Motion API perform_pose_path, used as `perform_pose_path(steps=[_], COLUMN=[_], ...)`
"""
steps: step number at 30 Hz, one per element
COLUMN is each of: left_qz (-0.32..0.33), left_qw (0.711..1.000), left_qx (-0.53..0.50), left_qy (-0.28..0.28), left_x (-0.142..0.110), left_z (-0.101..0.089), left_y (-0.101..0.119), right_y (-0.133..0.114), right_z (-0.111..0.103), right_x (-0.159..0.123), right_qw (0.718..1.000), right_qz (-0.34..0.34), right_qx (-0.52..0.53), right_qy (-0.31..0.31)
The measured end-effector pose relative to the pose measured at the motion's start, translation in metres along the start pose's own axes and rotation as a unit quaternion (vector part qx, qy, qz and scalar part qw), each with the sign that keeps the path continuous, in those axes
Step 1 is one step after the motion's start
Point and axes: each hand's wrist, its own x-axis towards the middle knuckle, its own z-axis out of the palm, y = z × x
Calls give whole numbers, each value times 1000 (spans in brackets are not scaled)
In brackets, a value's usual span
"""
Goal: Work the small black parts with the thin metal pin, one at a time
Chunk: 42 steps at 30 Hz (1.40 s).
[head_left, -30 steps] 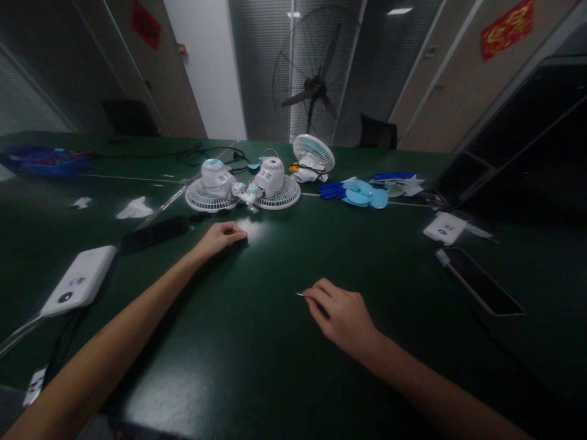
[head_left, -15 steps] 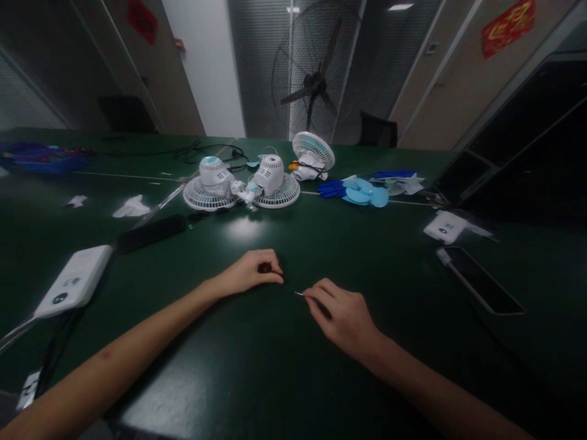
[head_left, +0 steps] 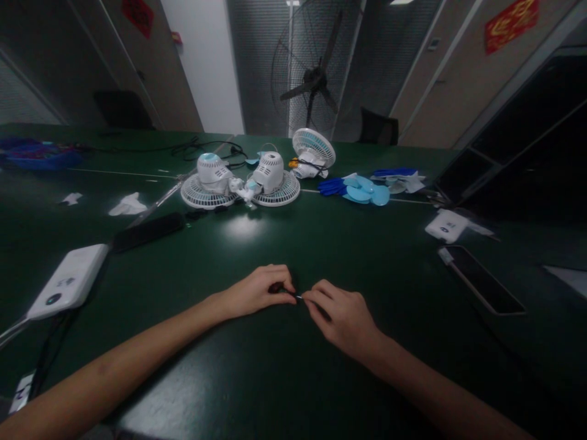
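While right fingers (head_left: 315,294) clamp a thin crosswise piece (head_left: 299,297) pointing leftward, left fingers' (head_left: 285,298) grip is unclear.

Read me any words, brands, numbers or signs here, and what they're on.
No text reads clearly.
Right red sign: gold marks, too blurred.
Left red sign: too dark, blurred.
Left white device: marks too blurred.
Right white device: marks too small.
White tag, lower left: illegible.
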Motion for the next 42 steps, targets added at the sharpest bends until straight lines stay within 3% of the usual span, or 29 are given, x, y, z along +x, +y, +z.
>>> perform_pose_path(steps=[31, 42], left_qz=[-3, 12], left_qw=[1000, 999], left_qx=[24, 32], left_qy=[7, -5], left_x=[2, 4], left_z=[8, 10], left_y=[10, 11], right_y=[3, 2], right_z=[4, 3], right_x=[-3, 0], right_qw=[1000, 999], right_qz=[-25, -4], right_qx=[12, 49], right_qy=[13, 1])
